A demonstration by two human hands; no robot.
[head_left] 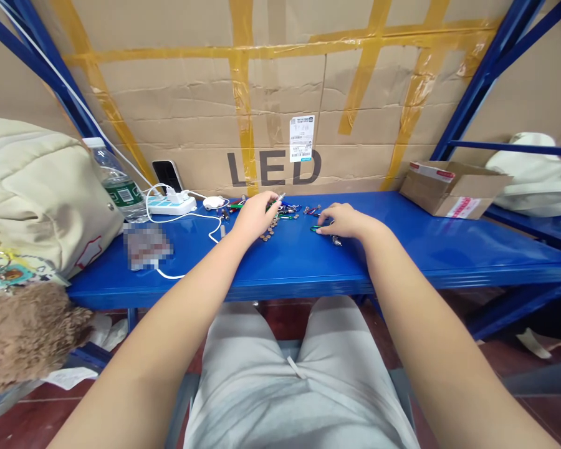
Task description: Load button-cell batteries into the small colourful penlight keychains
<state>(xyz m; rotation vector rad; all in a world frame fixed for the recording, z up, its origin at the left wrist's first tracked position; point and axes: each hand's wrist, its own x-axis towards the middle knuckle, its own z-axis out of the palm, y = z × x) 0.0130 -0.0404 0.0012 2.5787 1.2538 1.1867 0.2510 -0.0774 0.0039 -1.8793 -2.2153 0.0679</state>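
Observation:
My left hand (256,217) is closed, its fingers round a small silver-tipped piece (281,197) whose kind I cannot make out. Beside and beyond it lies a loose pile of small green, blue and red metallic pieces (288,216). Several small round brownish discs (267,236) are scattered just right of that hand. Further right, the fingertips of my right hand (342,219) pinch a small shiny green piece (315,228) at the surface of the blue table (299,274). Below its palm lies a small silvery piece (336,241).
A power strip (177,205) with white cables, a blurred-out device (148,246), a water bottle (124,187) and a cream bag (42,187) stand at left. A small cardboard box (453,189) sits at right. A large taped cardboard sheet (191,112) backs the table.

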